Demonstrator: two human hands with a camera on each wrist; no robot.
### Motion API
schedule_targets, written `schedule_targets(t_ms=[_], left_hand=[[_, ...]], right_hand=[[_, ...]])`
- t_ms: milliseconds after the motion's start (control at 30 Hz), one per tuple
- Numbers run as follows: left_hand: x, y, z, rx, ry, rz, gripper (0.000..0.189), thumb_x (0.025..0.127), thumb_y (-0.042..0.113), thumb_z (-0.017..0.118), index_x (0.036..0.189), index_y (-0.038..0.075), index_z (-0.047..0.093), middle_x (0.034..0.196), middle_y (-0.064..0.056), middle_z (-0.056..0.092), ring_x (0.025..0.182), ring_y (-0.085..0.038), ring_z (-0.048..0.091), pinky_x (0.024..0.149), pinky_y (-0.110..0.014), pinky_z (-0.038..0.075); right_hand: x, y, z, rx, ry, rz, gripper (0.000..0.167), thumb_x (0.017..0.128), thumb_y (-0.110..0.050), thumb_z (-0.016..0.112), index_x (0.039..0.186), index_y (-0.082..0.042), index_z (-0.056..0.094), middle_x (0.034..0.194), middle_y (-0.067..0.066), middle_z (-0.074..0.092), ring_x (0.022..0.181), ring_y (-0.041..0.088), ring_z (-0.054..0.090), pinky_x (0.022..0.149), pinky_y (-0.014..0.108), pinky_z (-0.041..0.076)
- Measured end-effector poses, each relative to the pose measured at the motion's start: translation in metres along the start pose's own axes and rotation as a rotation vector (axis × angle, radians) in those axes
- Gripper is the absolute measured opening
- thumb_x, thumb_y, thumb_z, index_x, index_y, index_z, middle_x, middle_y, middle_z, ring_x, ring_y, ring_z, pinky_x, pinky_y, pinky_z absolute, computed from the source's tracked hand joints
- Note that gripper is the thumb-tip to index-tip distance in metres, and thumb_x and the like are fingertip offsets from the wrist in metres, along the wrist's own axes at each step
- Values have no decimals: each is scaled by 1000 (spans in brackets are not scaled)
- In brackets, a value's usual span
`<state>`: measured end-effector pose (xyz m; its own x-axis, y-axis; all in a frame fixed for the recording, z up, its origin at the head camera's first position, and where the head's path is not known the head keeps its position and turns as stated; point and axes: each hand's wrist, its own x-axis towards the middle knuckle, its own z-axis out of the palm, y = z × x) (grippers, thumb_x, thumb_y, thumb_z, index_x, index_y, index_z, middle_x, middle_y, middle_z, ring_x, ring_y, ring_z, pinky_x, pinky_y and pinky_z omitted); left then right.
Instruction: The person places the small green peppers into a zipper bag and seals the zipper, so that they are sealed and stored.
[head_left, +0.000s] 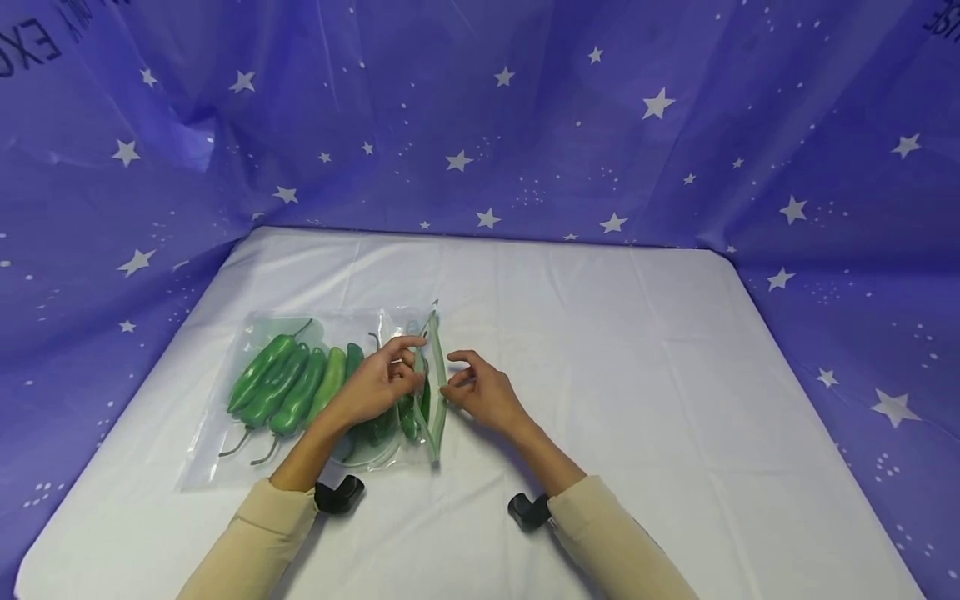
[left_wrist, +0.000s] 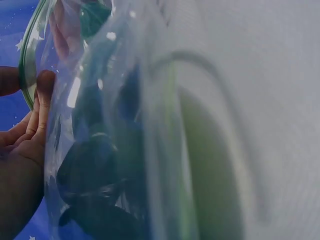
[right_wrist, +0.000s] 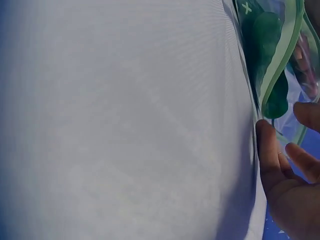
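A clear zip bag (head_left: 258,321) with a green zip edge lies on its side, and several green peppers (head_left: 300,400) show inside it. Its mouth faces right and gapes, the two lips apart. My left hand (head_left: 375,385) reaches over the bag, with thumb and forefinger on either side of the near lip (left_wrist: 26,82) in the left wrist view. Right of the mouth is my right hand (head_left: 483,396), its fingers loosely bent and apart. In the right wrist view, its thumb tip (right_wrist: 265,126) is right at the other lip (right_wrist: 287,55).
A white cloth (head_left: 637,400) covers the table under the bag. Purple-blue sheeting with white stars (head_left: 487,150) rises behind the table and at both sides. Each wrist carries a small black camera (head_left: 341,496).
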<state>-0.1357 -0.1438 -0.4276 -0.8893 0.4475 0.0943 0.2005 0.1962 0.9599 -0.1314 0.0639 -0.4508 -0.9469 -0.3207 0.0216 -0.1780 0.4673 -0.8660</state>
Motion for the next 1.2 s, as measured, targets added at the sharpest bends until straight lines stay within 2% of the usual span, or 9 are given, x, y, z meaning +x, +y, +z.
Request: schedule_targets(t_ms=[200,333,600,900,1100,1200], left_hand=[[0,-5,4,92,-4,15,55,89,-4,59,138,-3,36,95,-15,51,75,-18,56,65,-25,48],[0,-4,6,126,3,-1,55,89,1,62,138,0,37,97,-14,54,78,-21,60,66,-27,49],[3,-2,9,290,-21,-26,59,91,12,62,140,-5,35,96,-3,62,80,-13,62,69,-27,49],[10,4,9,446,-48,29,42,90,12,61,126,-7,54,93,0,65,76,-8,60,65,-26,47],[17,8,11,658,-90,109,36,84,10,65,115,-8,61,81,1,61,71,-12,55,65,-28,45],[22,12,16,801,-125,119,23,83,12,65,100,-3,65,74,-1,55,71,-18,52,65,-33,44]], right_hand=[[7,7,-2,25,-48,104,40,90,-22,65,127,-8,55,93,2,71,75,12,68,66,28,50],[9,9,-4,52,-61,126,39,91,-20,64,127,-9,55,94,3,71,75,13,68,64,29,49],[15,8,-11,49,0,151,38,91,-19,63,126,-8,55,92,4,71,75,15,69,67,28,49],[26,6,-22,32,32,163,38,91,-18,63,126,-7,55,93,5,71,75,16,70,78,33,51],[33,7,-28,81,42,186,40,91,-18,64,127,-6,54,97,8,69,78,19,69,75,31,53],[36,5,-29,83,42,178,40,92,-18,63,127,-4,54,98,11,68,80,21,69,75,32,53]])
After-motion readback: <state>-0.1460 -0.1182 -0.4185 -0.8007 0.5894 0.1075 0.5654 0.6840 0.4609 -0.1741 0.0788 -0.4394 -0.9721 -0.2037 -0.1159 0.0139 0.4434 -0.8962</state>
